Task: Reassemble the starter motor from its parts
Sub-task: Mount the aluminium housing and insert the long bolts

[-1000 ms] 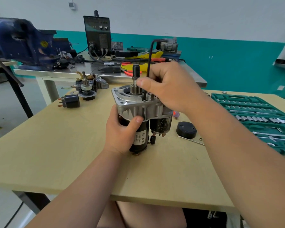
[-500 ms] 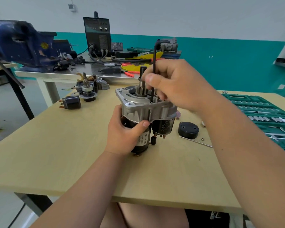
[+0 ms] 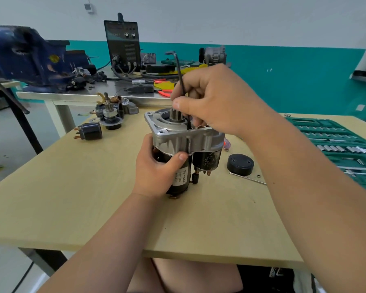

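Left hand wraps around the black body of the starter motor, thumb pressed just under the silver housing. Right hand reaches in from above, fingers curled, pinching a black hex key held nearly upright, its lower end down at the top of the housing beside the gear shaft. Motor stands upright near the middle of the wooden table, silver housing on top, black body with a label below, smaller black cylinder alongside. Black round cap lies on the table to its right.
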{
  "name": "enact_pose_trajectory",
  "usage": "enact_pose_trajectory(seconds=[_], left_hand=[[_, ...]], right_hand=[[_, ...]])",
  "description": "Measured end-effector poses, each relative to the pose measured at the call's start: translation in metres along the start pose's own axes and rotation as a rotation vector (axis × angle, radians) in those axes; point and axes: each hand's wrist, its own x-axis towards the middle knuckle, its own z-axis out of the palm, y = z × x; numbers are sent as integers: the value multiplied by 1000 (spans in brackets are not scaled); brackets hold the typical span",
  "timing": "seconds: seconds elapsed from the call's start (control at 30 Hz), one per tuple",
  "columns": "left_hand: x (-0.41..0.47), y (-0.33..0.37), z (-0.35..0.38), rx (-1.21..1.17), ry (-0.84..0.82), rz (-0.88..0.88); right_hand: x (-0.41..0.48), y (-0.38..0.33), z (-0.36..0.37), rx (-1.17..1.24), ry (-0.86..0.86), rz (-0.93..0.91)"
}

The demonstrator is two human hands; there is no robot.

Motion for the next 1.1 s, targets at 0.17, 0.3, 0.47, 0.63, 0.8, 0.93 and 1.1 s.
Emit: enact_pose_trajectory(seconds=[0.17,0.3,0.47,0.63,0.8,0.93,1.1], left_hand=[[1,-1,-1,10,-13,-4],[0,-4,-3,16,14,-55],[0,-6,-4,6,15,-95],[1,-2,-5,14,3,-92],[2,-2,-6,-24,35,-120],[1,1,-6,-55,118,-126],[2,5,-4,-15,175,-71]], right_hand=[[-6,5,11,-22,147,15],[-5,0,7,6,52,57],[-10,14,-3,260,268,118],[-36,44,20,-73,124,101],[-28,39,37,-129,275,-28],[-19,33,44,-115,298,-79],[-13,32,48,-135,286,-94]])
